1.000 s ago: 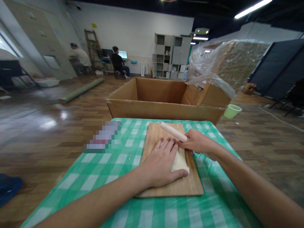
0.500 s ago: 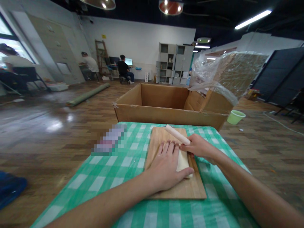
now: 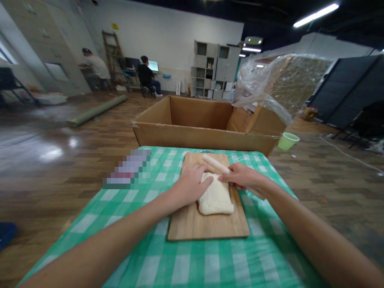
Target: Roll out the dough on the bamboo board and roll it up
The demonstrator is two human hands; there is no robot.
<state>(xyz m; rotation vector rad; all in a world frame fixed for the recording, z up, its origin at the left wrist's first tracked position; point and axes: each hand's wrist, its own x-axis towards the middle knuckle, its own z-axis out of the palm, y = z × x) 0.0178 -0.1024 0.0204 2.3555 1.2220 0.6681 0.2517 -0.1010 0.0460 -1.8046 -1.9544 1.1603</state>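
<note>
A pale slab of dough (image 3: 216, 197) lies on a wooden cutting board (image 3: 207, 224) on a table with a green-and-white checked cloth (image 3: 135, 208). My left hand (image 3: 191, 185) rests on the dough's far left corner, fingers curled onto its edge. My right hand (image 3: 243, 180) is closed round one end of a light rolling pin (image 3: 215, 163), which lies slanted across the board's far end just beyond the dough.
A large open cardboard box (image 3: 207, 124) stands right behind the table, with a plastic-wrapped bundle (image 3: 285, 84) at its right. A green bucket (image 3: 288, 141) sits on the wooden floor. A blurred patch (image 3: 127, 170) covers something on the cloth. Two people sit at desks far back.
My left hand has slid off the dough's top toward its far left corner, uncovering most of the dough. The right hand and rolling pin have barely moved.
</note>
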